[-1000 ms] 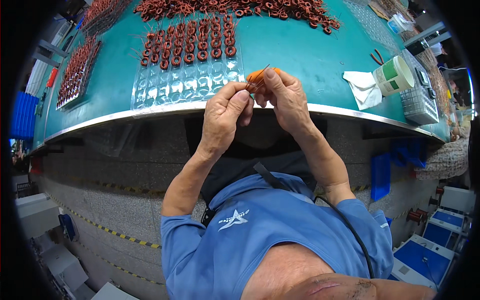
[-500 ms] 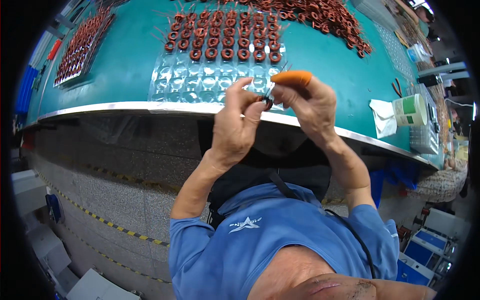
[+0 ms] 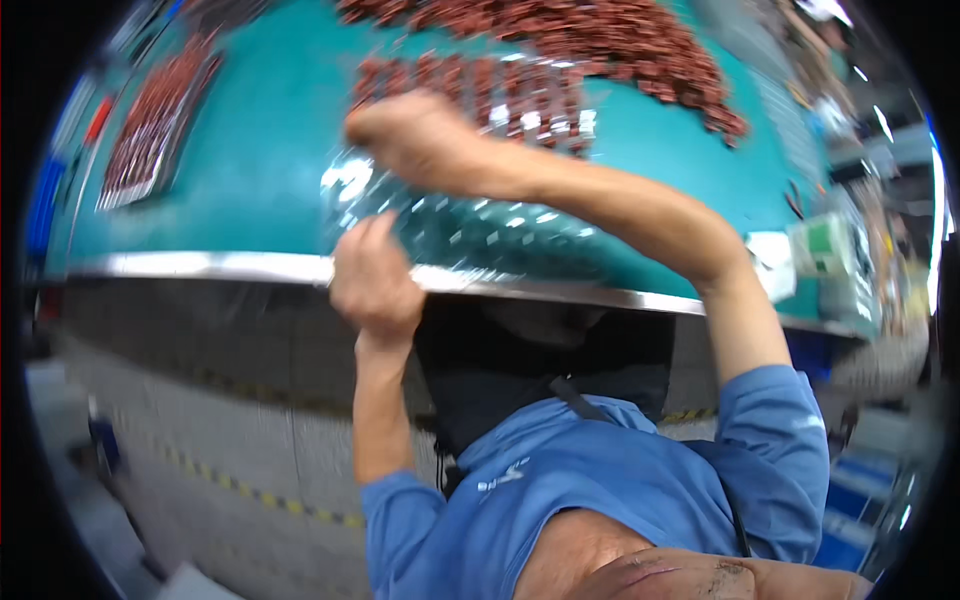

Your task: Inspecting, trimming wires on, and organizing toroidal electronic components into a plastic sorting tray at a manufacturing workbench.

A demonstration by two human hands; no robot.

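A clear plastic tray (image 3: 500, 238) with round pockets lies at the table's front edge, its far rows filled with copper-wound ring coils (image 3: 545, 105). My right hand (image 3: 415, 135) reaches across to the left over the tray, beside the leftmost filled rows. It is curled and smeared by motion, and its fingertips and anything in them cannot be made out. My left hand (image 3: 376, 278) is at the tray's near left corner, by the metal table edge. Its fingers point away from me, too blurred to show whether they hold anything.
On the green table (image 3: 265, 150), a large heap of copper coils (image 3: 640, 50) lies at the back. Another coil-filled tray (image 3: 160, 125) sits at the left. To the right are a white-and-green cup (image 3: 822, 245), a white cloth (image 3: 772, 265) and pliers (image 3: 794, 200).
My hands were together over the table edge with a coil between them. The right has swung left across the tray; the left has moved left and nearer. The view has shifted and blurred.
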